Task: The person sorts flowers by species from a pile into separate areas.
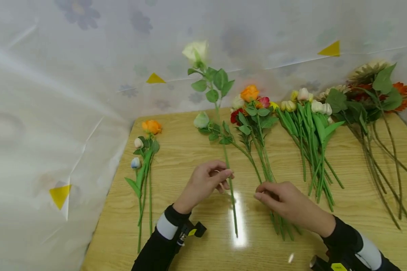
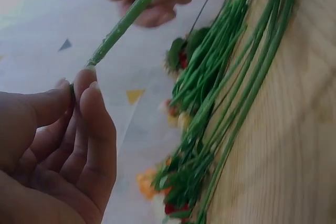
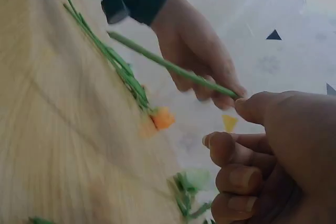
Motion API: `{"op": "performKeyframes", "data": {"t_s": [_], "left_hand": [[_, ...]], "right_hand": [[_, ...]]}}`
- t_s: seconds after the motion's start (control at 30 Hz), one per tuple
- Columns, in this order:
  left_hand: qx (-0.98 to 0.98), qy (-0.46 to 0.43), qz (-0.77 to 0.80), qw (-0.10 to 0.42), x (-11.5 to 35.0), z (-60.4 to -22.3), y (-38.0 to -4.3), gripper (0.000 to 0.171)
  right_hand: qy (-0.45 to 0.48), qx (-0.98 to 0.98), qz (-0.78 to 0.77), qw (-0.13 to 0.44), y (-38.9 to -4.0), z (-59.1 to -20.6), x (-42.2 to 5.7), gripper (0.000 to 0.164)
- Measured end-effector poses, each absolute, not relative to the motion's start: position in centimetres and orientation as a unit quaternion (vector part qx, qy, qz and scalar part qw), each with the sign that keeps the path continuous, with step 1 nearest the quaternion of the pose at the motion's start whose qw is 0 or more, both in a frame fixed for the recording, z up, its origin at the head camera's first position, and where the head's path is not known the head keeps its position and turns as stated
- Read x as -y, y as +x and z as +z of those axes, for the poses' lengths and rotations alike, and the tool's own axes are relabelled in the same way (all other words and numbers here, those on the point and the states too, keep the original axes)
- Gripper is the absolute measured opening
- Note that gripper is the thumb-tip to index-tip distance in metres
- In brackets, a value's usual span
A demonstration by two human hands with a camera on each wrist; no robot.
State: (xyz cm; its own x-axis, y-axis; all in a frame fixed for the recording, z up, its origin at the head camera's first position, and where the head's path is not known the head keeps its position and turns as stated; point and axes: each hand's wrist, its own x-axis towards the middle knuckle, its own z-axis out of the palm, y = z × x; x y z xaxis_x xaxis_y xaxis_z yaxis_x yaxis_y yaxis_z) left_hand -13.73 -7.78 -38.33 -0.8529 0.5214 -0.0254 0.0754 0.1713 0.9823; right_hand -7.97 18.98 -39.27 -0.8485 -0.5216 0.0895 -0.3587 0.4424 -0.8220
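A white rose [image 1: 196,52] with green leaves stands tilted up over the table, its long stem [image 2: 126,22] running down past its grip. My left hand [image 1: 207,182] pinches that stem between thumb and fingers. To its right, my right hand [image 1: 293,205] hovers above the stems of a mixed rose bunch [image 1: 251,94], apart from the white rose's stem. Its fingers are loosely curled; in the right wrist view, thumb and fingers [image 3: 239,177] have nothing between them. A pale green rose [image 1: 201,120] lies at the bunch's left.
On the left of the wooden table [image 1: 115,233] lie an orange rose [image 1: 152,127] and two tulips [image 1: 135,162]. White and yellow tulips [image 1: 313,124] lie right of the rose bunch. Large sunflower-like blooms [image 1: 373,90] with brown stems fill the far right. A patterned sheet [image 1: 105,49] hangs behind.
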Motion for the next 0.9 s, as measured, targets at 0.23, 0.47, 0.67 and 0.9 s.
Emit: {"op": "performKeyframes", "data": {"t_s": [0.23, 0.47, 0.67, 0.9], "left_hand": [[-0.733, 0.230, 0.617, 0.172, 3.1, -39.0, -13.1, 0.020], [-0.782, 0.220, 0.561, 0.160, 4.3, -39.5, -13.0, 0.028], [-0.831, 0.150, 0.520, 0.127, 9.8, -40.1, -13.3, 0.029], [-0.958, 0.014, 0.285, -0.008, 16.7, -40.1, -13.4, 0.023]], "right_hand": [[-0.287, -0.782, -0.532, 0.149, -7.3, -39.9, -17.3, 0.022], [-0.249, -0.824, -0.490, 0.135, -7.2, -40.5, -18.0, 0.029], [-0.175, -0.874, -0.434, 0.136, -7.5, -41.0, -19.4, 0.035], [-0.124, -0.907, -0.382, 0.131, -8.4, -42.0, -20.4, 0.039]]}}
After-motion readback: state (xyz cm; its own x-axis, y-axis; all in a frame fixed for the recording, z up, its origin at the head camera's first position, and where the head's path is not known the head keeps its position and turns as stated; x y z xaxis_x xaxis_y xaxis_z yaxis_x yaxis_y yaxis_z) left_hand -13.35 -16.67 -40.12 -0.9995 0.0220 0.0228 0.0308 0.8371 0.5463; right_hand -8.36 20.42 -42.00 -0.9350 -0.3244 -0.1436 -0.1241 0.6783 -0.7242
